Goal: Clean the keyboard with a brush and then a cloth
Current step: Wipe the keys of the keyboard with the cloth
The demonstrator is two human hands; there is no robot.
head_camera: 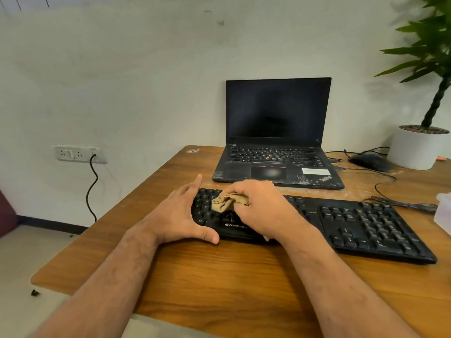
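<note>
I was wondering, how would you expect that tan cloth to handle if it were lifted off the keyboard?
The cloth is probably soft and floppy: it bunches into folds inside the right hand's grip. It looks light, since curled fingers alone hold it. It would likely droop and unfold when lifted, rather than keep its shape above the keyboard.

Black full-size plastic keyboard [366, 223] flat on wooden table, angled, right end nearer. Crumpled tan cloth [225, 203] bunched on left-side keys.
</note>
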